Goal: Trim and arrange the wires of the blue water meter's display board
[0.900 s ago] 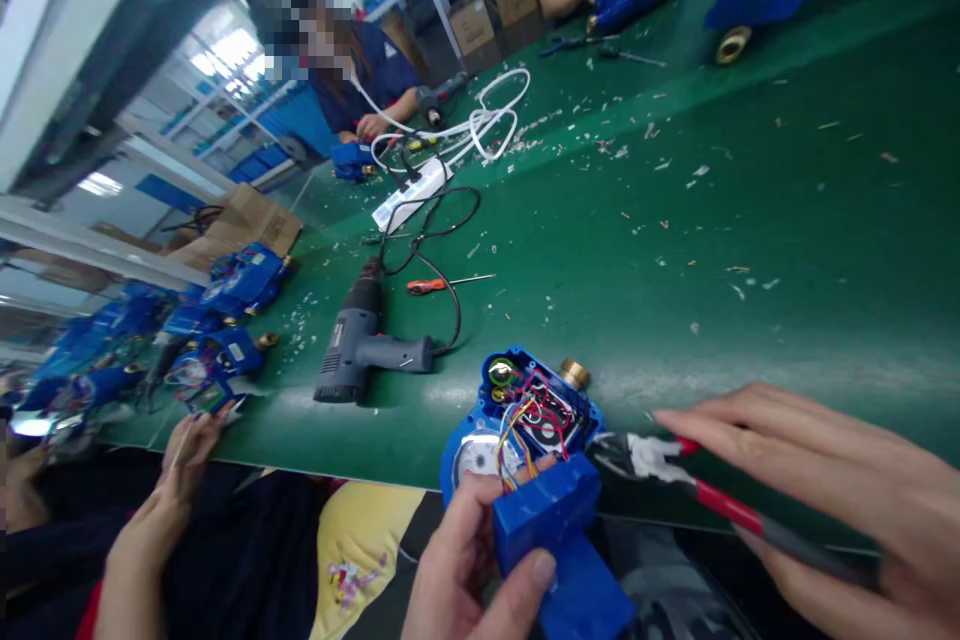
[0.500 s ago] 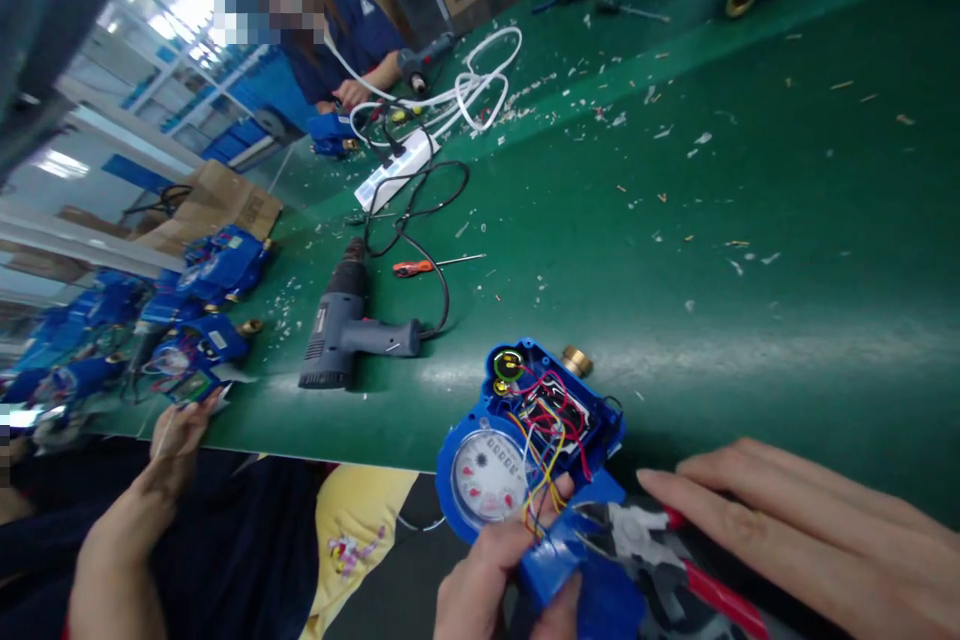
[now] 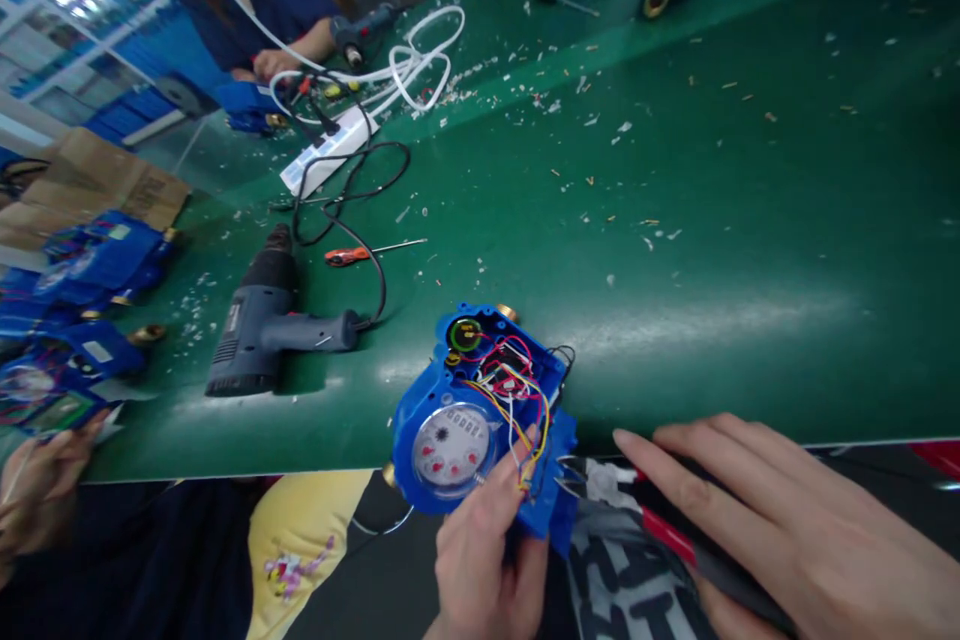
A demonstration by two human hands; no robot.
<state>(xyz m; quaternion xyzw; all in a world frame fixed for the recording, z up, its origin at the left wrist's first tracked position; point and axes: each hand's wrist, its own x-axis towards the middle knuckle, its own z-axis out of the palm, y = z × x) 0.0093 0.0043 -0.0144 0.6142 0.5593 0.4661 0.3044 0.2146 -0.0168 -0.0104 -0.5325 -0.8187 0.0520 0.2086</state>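
A blue water meter (image 3: 412, 440) with a white dial lies at the table's front edge, its electronics compartment uncovered. Red, yellow and white wires (image 3: 541, 410) run out of the compartment towards me. With my left hand (image 3: 487, 545) I pinch the wire ends against a blue flap-like piece (image 3: 553, 500) at the meter's near right side. My right hand (image 3: 772, 520) is closed round red-handled diagonal cutters (image 3: 613, 483). Their jaws are parted and point left, beside the blue piece and close to the wires.
A heat gun (image 3: 262, 330) and an orange screwdriver (image 3: 349, 256) lie left of the meter. Behind them are a white power strip (image 3: 330, 152) and looped cables. More blue meters (image 3: 105, 255) stand at the left. Co-workers' hands (image 3: 56, 465) are at the left and far side.
The view has swung right, so the table's things sit further left. My left hand and the meter remain together; the cutters stay beside the blue piece, jaws still parted.
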